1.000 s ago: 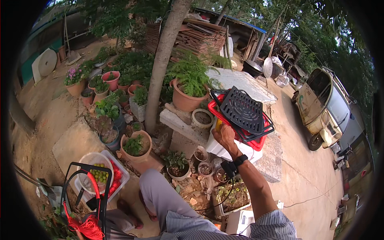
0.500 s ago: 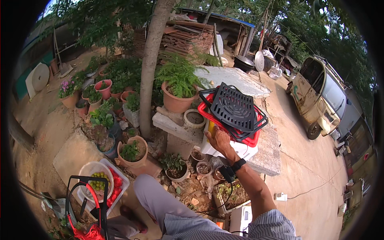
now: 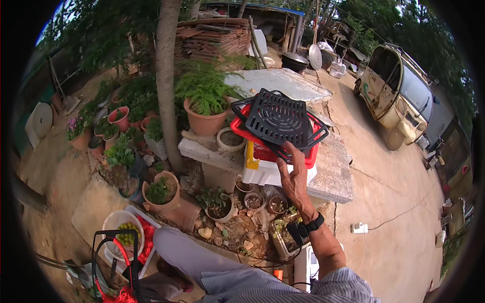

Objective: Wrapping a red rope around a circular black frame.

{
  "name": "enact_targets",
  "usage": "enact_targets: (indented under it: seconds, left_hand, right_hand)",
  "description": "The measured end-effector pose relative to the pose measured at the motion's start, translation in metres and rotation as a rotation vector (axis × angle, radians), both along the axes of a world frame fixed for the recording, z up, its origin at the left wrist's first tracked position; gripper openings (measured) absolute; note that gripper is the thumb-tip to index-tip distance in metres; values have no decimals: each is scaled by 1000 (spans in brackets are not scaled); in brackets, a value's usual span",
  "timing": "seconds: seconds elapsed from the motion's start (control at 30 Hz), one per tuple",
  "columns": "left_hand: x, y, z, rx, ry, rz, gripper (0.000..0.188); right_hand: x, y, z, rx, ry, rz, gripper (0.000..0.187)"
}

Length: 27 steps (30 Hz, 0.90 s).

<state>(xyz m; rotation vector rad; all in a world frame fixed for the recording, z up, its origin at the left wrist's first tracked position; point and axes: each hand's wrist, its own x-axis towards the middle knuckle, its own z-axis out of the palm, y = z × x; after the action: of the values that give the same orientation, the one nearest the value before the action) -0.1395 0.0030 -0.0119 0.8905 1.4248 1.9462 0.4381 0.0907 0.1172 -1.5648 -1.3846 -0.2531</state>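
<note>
My right hand point(image 3: 297, 183), with a black band and small black device point(image 3: 308, 228) at the wrist, reaches up to a stack of plastic baskets. Its thumb stands apart from the fingers. The fingertips are at the near edge of a black slotted basket point(image 3: 279, 118), turned bottom up; whether they touch it I cannot tell. Below that basket is a red basket point(image 3: 311, 159), over a white box point(image 3: 268, 175) with a yellow patch at its left corner. The stack sits on a stone slab point(image 3: 331, 184). My left hand is out of view.
A white tray point(image 3: 149, 262) at lower left holds red netting and a white colander point(image 3: 107, 222) of green-yellow fruit. Next to it is a black frame point(image 3: 132, 283) with red cord. Potted plants point(image 3: 160, 191) and a tree trunk point(image 3: 166, 86) stand left; a three-wheeler point(image 3: 396, 93) is parked right.
My right hand has moved from the stack's left front corner rightward to the front of the black basket, its fingers opening out. The whole view has shifted slightly.
</note>
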Motion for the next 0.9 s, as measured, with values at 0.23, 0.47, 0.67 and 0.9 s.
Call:
enact_targets:
  seconds: [0.23, 0.47, 0.67, 0.9]
  left_hand:
    - [18, 12, 9, 2, -45, -17, 37]
    - [31, 11, 16, 3, -79, 44, 36]
    - [34, 5, 20, 9, -115, 128, 36]
    - [36, 7, 20, 7, -167, 187, 35]
  right_hand:
    - [206, -25, -84, 218, 723, -215, 57]
    - [265, 17, -91, 0, 888, 105, 53]
    - [242, 44, -66, -20, 898, -201, 36]
    - [218, 48, -32, -110, 1010, -215, 42]
